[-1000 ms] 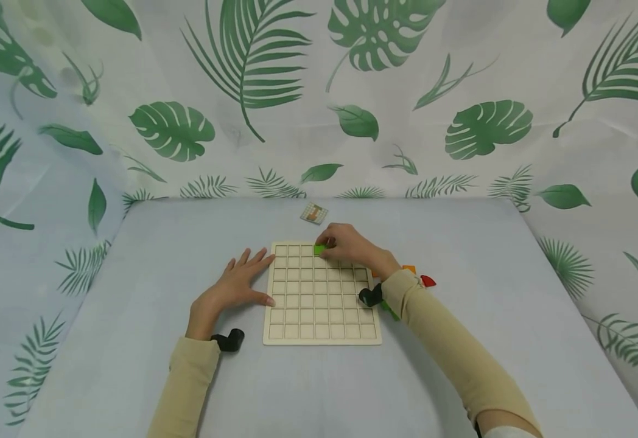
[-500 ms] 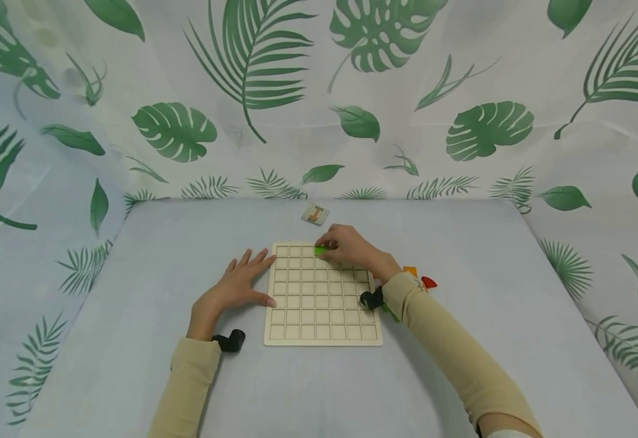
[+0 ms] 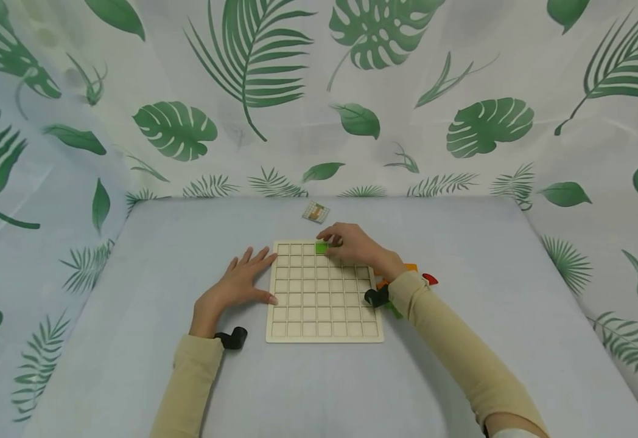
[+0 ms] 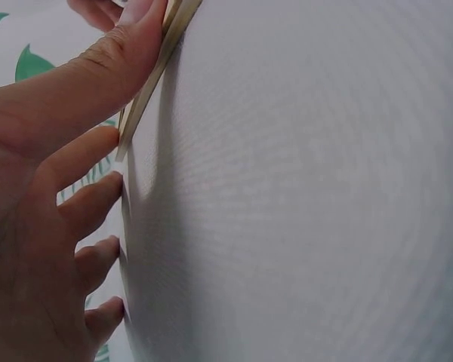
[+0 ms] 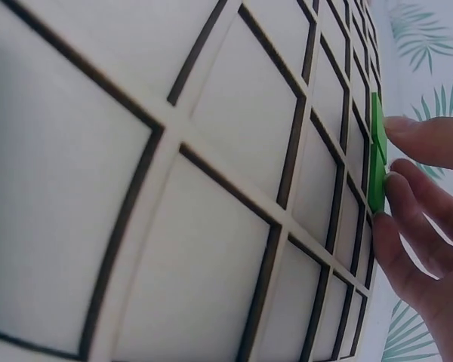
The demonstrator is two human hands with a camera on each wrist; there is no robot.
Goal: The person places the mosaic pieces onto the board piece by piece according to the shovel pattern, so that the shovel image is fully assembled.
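On the pale gridded board, a bright green tile lies in the far row near its middle. My right hand reaches over that row, fingers bent and tips close together at the tile's right side. In the right wrist view the green shows as two parts divided by a seam, with the fingertips against them. The other fingers partly hide the board there. My left hand lies spread at the board's left edge, its thumb on the rim and the fingers stretched out.
Orange pieces, a red piece and a green piece lie right of the board, partly behind the right forearm. Beyond the board's far edge is a small pattern card. Leaf-printed cloth rises behind the table.
The right hand's fingers have shifted slightly to the right, so more of the green tile shows. The left hand stays in place on the board's edge.
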